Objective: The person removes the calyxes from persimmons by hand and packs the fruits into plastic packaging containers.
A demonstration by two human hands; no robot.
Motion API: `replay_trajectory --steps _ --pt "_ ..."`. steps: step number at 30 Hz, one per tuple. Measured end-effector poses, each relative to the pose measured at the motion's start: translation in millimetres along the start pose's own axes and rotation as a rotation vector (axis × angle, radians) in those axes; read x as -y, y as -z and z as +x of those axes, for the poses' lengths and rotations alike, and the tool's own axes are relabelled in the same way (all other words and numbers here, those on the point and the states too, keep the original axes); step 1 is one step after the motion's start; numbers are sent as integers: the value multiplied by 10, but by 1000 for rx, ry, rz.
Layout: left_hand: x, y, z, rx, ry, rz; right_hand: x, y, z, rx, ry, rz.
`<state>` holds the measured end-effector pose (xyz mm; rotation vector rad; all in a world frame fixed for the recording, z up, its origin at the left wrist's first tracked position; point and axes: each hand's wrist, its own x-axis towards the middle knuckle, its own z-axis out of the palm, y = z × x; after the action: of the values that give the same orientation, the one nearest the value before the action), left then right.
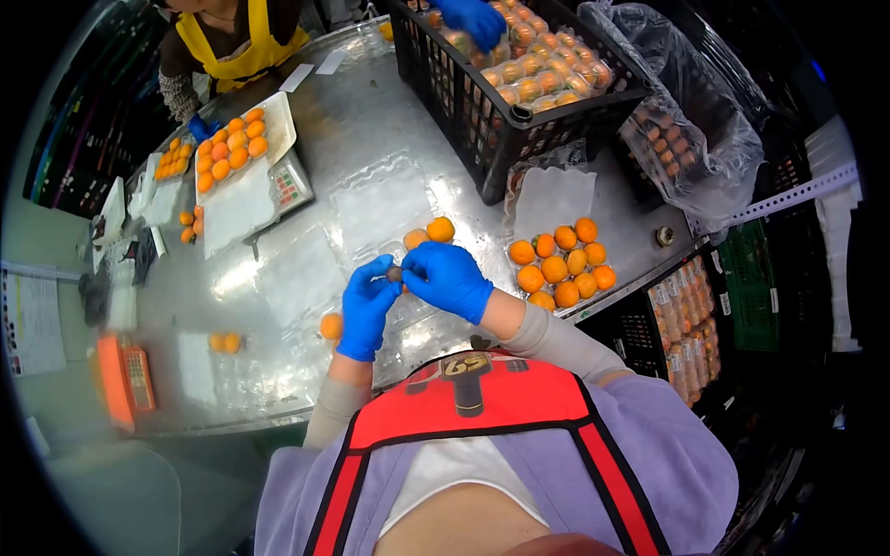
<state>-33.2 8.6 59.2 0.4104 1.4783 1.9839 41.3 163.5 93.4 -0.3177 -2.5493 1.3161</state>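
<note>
In front of my chest, my left hand [366, 313] and my right hand [452, 281], both in blue gloves, come together with their fingertips closed on a small dark greyish round piece [395, 274]. What exactly it is cannot be made out. Just beyond my fingers, orange fruits [440, 230] sit on the metal table, and one more fruit [331, 325] lies left of my left hand. To the right of my right hand, a clear plastic tray holds rows of orange fruits [554, 270].
A black crate [501, 139] of packed fruit stands at the back, with another person's gloved hand [477, 20] in it. Across the table, a person in a yellow apron [236, 60] is near a fruit tray on a scale [292, 185]. An orange scale [120, 380] stands left.
</note>
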Motion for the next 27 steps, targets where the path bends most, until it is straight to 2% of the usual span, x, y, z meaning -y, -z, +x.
replay_trajectory --steps 2,12,14,19,24,27 --pt "9 7 -5 -9 -5 8 -31 -27 5 36 12 -135" --pt "9 44 -49 -31 -36 69 -4 -80 22 76 50 -216" --pt "53 77 -50 44 -35 58 -24 -96 5 44 0 -235" --pt "134 115 -86 40 10 17 -60 -138 -23 23 71 -201" --pt "47 81 -67 11 81 -78 -38 -104 30 22 -81 -14" --pt "26 75 -54 50 128 -137 -69 -84 51 14 -91 26"
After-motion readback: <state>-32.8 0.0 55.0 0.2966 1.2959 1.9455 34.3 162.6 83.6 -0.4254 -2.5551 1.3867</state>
